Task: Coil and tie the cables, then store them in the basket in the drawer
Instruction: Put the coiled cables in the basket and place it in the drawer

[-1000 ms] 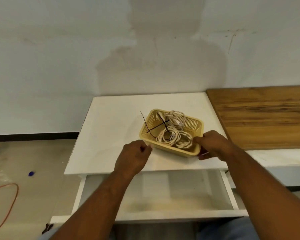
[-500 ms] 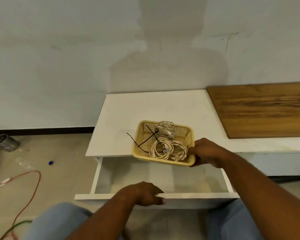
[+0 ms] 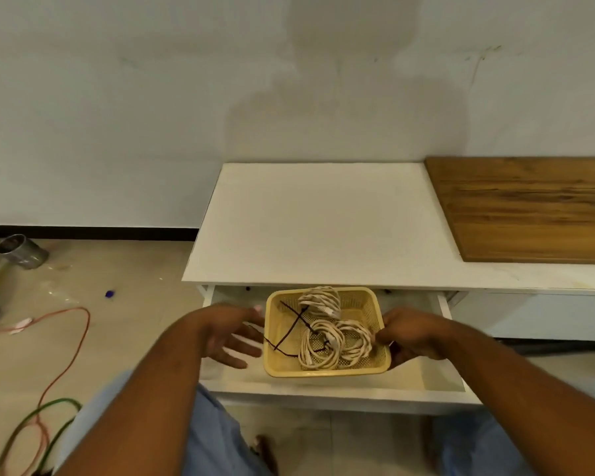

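Down at drawer (image 3: 323, 396) — basket (image 3: 323, 373) of coiled cables (image 3: 323, 345); right grip (image 3: 416, 334) on rim, left grip (image 3: 231, 334) apart.

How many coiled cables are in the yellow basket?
3. One coil lies at the basket's far wall; two sit nearer, a left coil and right coil. Others could hide underneath.

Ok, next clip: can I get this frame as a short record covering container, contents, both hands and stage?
container: yellow basket, within the open drawer; whether it rests on the drawer floor cannot be told
contents: coiled white cables, bound with black ties
right grip: right hand holds the basket's right rim
left grip: none; left hand open, fingers straight beside the basket's left wall, contact unclear
surroundings: wooden board on the cabinet top, right side
stage: basket not yet released
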